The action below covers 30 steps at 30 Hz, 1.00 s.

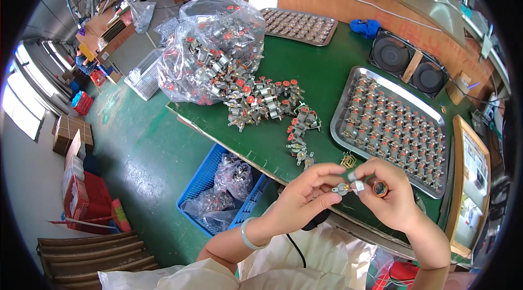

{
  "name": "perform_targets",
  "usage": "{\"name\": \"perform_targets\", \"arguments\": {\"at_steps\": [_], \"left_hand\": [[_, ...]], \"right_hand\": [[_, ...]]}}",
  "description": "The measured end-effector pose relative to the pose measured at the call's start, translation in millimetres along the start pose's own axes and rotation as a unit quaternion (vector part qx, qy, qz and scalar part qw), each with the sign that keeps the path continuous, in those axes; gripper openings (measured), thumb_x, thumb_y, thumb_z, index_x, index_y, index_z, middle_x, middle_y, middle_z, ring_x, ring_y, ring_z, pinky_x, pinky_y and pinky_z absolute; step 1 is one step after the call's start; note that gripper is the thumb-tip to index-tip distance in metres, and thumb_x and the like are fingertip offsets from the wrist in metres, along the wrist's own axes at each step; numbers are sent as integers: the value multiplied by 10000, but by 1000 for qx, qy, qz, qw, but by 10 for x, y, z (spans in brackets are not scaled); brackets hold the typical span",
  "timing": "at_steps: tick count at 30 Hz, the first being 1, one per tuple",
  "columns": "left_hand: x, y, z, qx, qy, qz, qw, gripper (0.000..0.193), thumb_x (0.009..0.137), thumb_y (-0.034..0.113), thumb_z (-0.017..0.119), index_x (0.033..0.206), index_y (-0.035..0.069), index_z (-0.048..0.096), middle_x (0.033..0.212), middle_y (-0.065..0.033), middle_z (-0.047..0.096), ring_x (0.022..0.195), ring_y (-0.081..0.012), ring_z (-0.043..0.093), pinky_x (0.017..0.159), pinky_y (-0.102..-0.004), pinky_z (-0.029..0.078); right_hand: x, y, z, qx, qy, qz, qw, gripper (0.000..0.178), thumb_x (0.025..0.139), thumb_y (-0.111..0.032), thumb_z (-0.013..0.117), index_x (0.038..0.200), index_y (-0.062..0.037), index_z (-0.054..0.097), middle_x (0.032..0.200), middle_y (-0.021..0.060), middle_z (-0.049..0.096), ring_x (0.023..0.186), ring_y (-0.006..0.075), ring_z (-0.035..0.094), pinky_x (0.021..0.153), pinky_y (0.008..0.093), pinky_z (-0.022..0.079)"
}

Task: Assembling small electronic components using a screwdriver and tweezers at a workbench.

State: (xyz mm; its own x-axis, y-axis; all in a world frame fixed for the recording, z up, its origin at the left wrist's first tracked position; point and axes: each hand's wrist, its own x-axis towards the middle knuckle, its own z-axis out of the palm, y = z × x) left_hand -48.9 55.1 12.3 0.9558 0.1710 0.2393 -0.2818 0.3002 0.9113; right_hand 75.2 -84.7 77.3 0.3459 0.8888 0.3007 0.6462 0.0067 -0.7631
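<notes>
In front of my chest, both hands meet over the bench's near edge. My left hand (311, 191) pinches a small metal part with flat eyelet tabs (341, 188) between thumb and fingers. My right hand (389, 191) is closed at the other end of that part, by a small whitish square piece (357, 186). Tucked in its curled fingers is a round orange-and-dark tool end (379, 187); the rest of that tool is hidden. A few brass-coloured clips (348, 160) lie just beyond my fingertips. Past them, loose metal parts with red discs (267, 99) lie heaped on the green bench.
A large clear bag (218, 39) of the same parts stands at the bench's left edge. Trays of lined-up parts sit right (348, 137) and at the back (305, 17). Two black fans (408, 61) stand behind. Below left, a blue crate (199, 181) holds bagged parts.
</notes>
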Motion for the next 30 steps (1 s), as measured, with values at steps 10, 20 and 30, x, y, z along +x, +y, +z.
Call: {"name": "perform_targets", "arguments": {"at_steps": [10, 20, 30], "left_hand": [[76, 25, 49, 150, 38, 58, 986, 330, 813, 38, 565, 1136, 2, 508, 990, -98, 585, 818, -114, 574, 712, -236, 477], [162, 1, 130, 175, 62, 84, 979, 273, 804, 46, 576, 1067, -10, 525, 961, -101, 593, 821, -134, 589, 724, -250, 476], [336, -4, 276, 426, 124, 294, 846, 303, 669, -91, 607, 964, -30, 566, 923, -164, 604, 767, -274, 590, 664, -313, 467]], "right_hand": [[12, -108, -73, -94, 19, -51, 994, 355, 622, 75, 610, 948, -9, 498, 804, 109, 512, 664, 223, 561, 555, 294, 469], [2, -49, -109, -161, 65, -123, 977, 260, 580, 53, 624, 819, -7, 542, 767, 79, 511, 559, 208, 550, 465, 291, 454], [-33, -5, 15, -181, 179, -108, 961, 167, 567, 17, 586, 665, -19, 454, 630, 81, 415, 452, 199, 438, 410, 294, 366]]}}
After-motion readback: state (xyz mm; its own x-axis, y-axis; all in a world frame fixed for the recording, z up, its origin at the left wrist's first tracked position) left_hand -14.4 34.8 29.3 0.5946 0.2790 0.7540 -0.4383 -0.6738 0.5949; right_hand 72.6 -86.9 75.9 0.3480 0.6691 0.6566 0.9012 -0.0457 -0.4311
